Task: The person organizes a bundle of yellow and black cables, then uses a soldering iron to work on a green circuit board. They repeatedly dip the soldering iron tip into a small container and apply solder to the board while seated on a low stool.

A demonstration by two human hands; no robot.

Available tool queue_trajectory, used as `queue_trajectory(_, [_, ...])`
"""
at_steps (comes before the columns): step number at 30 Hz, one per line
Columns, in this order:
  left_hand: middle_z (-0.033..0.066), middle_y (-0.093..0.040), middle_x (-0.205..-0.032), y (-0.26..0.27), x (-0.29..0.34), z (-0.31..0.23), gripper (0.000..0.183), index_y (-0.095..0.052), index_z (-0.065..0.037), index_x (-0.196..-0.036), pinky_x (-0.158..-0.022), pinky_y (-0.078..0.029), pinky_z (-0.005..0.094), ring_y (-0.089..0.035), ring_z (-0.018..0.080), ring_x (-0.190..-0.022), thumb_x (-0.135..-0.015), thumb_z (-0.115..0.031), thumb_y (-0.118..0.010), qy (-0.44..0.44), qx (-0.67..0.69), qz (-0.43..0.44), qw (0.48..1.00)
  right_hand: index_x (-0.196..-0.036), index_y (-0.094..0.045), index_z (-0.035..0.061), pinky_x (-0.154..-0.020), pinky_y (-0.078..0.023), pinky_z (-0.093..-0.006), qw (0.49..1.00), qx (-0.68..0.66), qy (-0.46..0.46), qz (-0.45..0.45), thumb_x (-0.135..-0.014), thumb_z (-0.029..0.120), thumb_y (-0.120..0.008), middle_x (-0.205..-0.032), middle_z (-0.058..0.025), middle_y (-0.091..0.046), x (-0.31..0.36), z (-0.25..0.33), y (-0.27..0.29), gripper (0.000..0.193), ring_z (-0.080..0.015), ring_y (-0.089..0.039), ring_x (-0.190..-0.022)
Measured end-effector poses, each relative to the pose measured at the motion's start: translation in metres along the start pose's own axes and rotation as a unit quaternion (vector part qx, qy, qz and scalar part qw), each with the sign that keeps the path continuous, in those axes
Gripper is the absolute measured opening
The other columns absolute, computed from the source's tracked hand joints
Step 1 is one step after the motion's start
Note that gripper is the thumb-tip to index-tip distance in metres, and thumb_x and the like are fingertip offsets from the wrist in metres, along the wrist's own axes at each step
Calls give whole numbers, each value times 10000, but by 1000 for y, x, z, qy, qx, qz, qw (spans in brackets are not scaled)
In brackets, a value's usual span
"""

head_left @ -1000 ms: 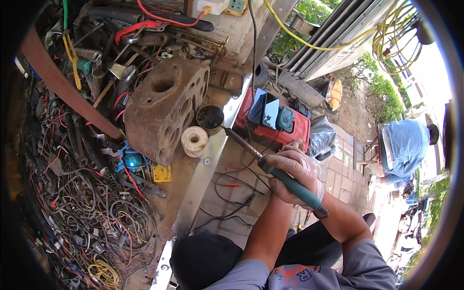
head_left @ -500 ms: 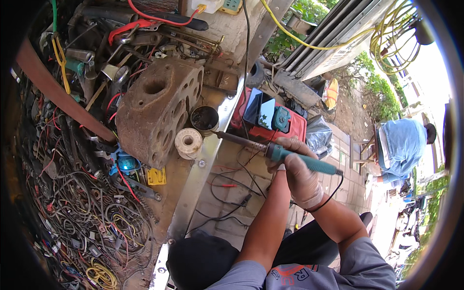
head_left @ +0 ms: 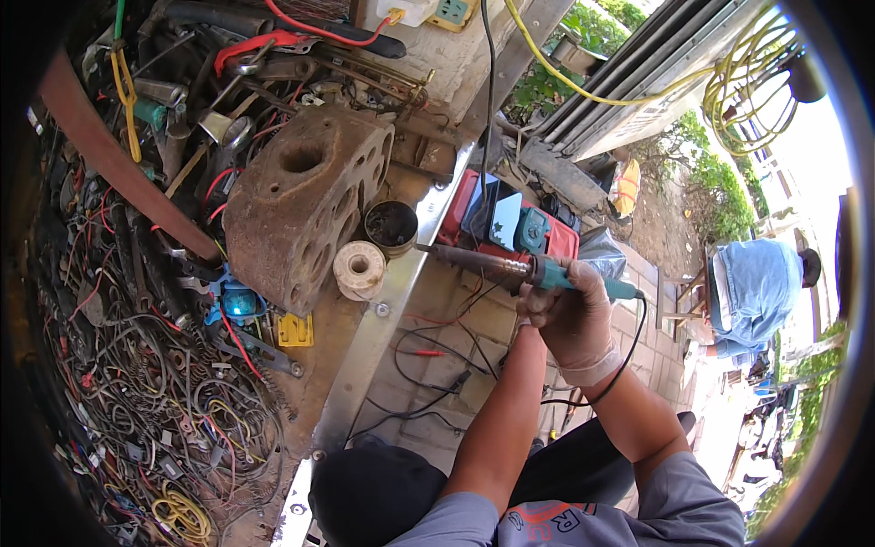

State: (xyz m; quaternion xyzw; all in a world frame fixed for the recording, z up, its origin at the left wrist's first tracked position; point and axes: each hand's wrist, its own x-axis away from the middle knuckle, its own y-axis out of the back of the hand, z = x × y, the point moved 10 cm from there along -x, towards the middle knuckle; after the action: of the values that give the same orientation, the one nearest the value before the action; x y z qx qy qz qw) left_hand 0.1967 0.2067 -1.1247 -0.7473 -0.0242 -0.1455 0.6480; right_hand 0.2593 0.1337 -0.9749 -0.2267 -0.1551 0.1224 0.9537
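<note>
- One soldering iron (head_left: 524, 270) in play: teal handle, long dark metal barrel. Long axis runs nearly level across the view, tip pointing toward the rusty block (head_left: 305, 205), handle end away from it.
- Iron sits just off the tabletop (head_left: 365, 342) edge, on the far side of the metal edge strip from the rusty block; tip ends at the strip, close to the small dark tin (head_left: 391, 225), contact can't be confirmed.
- Right hand (head_left: 576, 314), gloved, is clenched around the teal handle. One black cord leaves the handle end and loops down past the wrist.
- Left hand (head_left: 538, 305): mostly hidden behind the right one, fingers sit at the underside of the handle. Can't tell whether it's gripping or just resting there.
- One rusty block: big casting with one large bore on top and several smaller holes on its side face, lying on the tabletop.
- One white spool (head_left: 359, 270) right beside the block's lower corner, touching or nearly touching the tin above it.
- One blue lamp-like part (head_left: 239, 301) and one yellow tag (head_left: 295, 330) just below the block.
- One red case (head_left: 510, 228) beyond the strip from the block, behind the iron's barrel, with a dark panel and a teal part on top.
- Wire scrap (head_left: 164, 428): too many strands to count, piled below and beside the block.
- One other person (head_left: 756, 292) in a blue shirt, bent over, well apart from the block.
</note>
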Motion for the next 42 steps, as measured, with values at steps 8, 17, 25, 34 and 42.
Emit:
queue_trajectory(8, [39, -689, -942, -8, -10, -20, 210, -706, -30, -1109, -677, -506, 248, -603, 108, -742, -1009, -186, -607, -31, -2, -2, 1000, -1151, -603, -73, -626, -555, -289, 940, 335, 54, 26, -938, 162, -587, -843, -140, -693, -55, 12, -69, 318, -186, -669, -668])
queue_trajectory(17, [46, -696, -955, -3, -16, -52, 213, -707, -34, -1115, -682, -509, 250, -609, 113, -748, -1011, -190, -604, -68, 44, -39, 996, -1128, -623, -42, -620, -546, -264, 953, 299, 26, 28, -949, 216, -610, -831, -115, -704, -62, 8, -67, 315, -159, -676, -662])
queue_trajectory(25, [52, -702, -967, 2, -9, -87, 216, -708, -37, -1120, -686, -512, 251, -614, 117, -753, -1013, -192, -602, -107, 6, -80, 991, -1195, -624, -37, -698, -557, -266, 944, 318, 46, 70, -933, 139, -626, -914, -106, -708, -61, 2, -70, 315, -134, -667, -749])
queue_trajectory(34, [59, -709, -980, -11, 2, -102, 219, -709, -41, -1126, -691, -515, 253, -621, 122, -759, -1016, -196, -600, -107, 22, -96, 989, -1138, -706, 11, -855, -545, -327, 807, 493, 246, 212, -827, 59, -661, -1009, -127, -723, -35, 24, -109, 317, -234, -706, -920])
queue_trajectory(42, [65, -715, -992, -22, 4, -108, 222, -710, -44, -1131, -696, -519, 254, -626, 126, -764, -1017, -199, -597, -100, 14, -103, 989, -1180, -680, 3, -808, -549, -309, 849, 458, 227, 136, -871, 57, -647, -963, -92, -702, -16, 52, -89, 315, -163, -682, -863])
